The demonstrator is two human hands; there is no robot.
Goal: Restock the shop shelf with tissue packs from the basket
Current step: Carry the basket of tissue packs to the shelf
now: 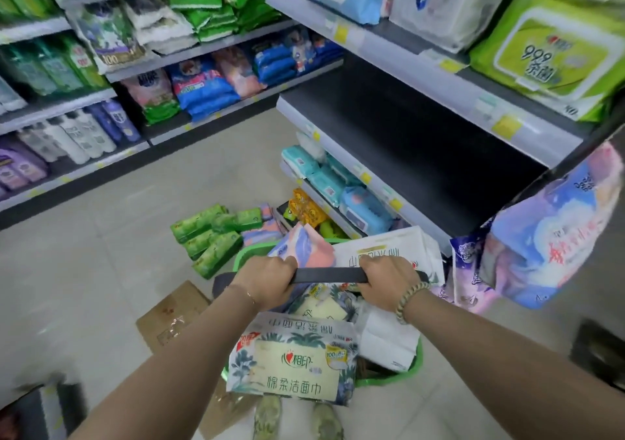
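A green basket (414,368) full of tissue packs hangs in front of me. Both hands grip its black handle (328,274): my left hand (267,277) at the left end, my right hand (389,280) at the right end. A white pack with a leaf print (294,361) lies on top at the near side, a pink and blue pack (304,246) sticks up at the far side, and a white pack (389,253) lies beside it. To the right, the dark middle shelf (406,141) holds nothing on the stretch I see.
Green packs (209,236) lie on the floor ahead, beside flattened cardboard (169,314). Wipes fill the shelf above (548,50) and the low shelf (338,182). A purple and pink pack (554,236) hangs at the right. Shelves of goods line the far left aisle.
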